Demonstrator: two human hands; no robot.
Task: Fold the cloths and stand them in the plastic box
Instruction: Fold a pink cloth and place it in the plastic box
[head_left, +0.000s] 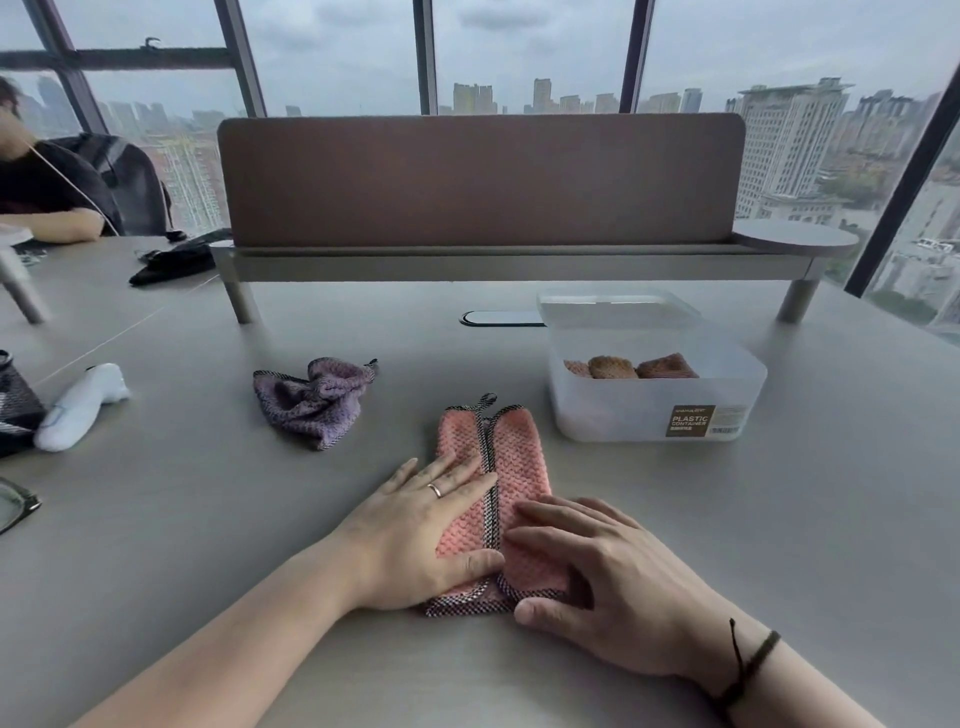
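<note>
A pink cloth (511, 467) lies flat on the table (779, 519) near the front edge, its two side flaps folded in so their dark-trimmed edges meet along a middle seam. The left hand (415, 525) lies palm down on the left flap, fingers straight and slightly spread, thumb pressing the flap near the seam at the near end; a ring (435, 489) sits on one finger. The right hand (602, 566) rests on the right flap, fingers bent and close together, tips touching the cloth by the seam, thumb on the table at the cloth's near corner. A purple cloth (311, 397) lies crumpled to the left, apart from the pink one. The box (649, 410), translucent, stands to the right beyond the pink cloth, with three folded cloths (631, 367) upright inside at its back.
</note>
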